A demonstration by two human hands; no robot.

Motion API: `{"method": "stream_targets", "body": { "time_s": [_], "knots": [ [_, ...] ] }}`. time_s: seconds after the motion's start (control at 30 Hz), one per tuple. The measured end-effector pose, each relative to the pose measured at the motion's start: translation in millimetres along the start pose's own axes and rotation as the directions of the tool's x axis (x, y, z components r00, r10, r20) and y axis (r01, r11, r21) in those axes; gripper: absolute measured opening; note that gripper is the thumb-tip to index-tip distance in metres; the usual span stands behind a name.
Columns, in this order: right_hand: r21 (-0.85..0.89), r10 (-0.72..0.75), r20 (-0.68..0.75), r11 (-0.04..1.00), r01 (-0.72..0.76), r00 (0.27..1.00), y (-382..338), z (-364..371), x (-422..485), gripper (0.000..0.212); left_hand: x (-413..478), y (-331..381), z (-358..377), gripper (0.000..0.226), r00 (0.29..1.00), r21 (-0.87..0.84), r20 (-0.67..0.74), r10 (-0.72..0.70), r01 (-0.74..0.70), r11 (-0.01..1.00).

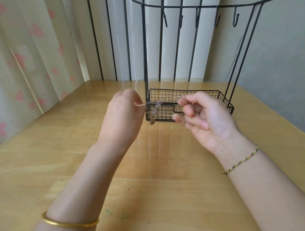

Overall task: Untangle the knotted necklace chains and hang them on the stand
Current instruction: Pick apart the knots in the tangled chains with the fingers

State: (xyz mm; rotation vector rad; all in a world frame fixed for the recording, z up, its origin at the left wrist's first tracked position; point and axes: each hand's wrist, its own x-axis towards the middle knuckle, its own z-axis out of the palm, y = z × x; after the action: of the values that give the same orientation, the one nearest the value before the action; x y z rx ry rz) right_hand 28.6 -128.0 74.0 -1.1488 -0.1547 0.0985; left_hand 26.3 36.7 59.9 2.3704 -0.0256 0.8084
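While fingers (195, 99) pinch each end, chains (157, 107) stretch between.

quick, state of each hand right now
left hand: closed, pinching the necklace chains
right hand: closed, pinching the other side of the same chains

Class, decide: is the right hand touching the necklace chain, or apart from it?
Touching. The head view shows the right hand pinching the necklace chain, whose beaded strand runs straight into its curled grip.
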Motion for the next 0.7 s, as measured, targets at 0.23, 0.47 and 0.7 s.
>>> {"method": "stream_targets", "body": {
  "time_s": [0.23, 0.47, 0.7],
  "knots": [
    [-0.176, -0.078, 0.067, 0.98, 0.089, 0.995, -3, 8, -19, 0.015, -20, 14, 1, 0.013, 0.924, -0.28, 0.31, -0.225, 0.315, 0.907],
    [-0.209, 0.148, 0.215, 0.973, -0.102, 0.965, -5, -6, -58, 0.019, -57, 22, -26, 0.017, 0.681, -0.582, 0.692, -0.239, 0.723, 0.373],
    [-0.471, 0.077, -0.129, 0.873, -0.129, 0.989, 31, -24, -75, 0.014, -92, 17, -18, 0.01, 0.73, -0.622, 0.662, -0.168, 0.66, 0.421]
  ]
}}
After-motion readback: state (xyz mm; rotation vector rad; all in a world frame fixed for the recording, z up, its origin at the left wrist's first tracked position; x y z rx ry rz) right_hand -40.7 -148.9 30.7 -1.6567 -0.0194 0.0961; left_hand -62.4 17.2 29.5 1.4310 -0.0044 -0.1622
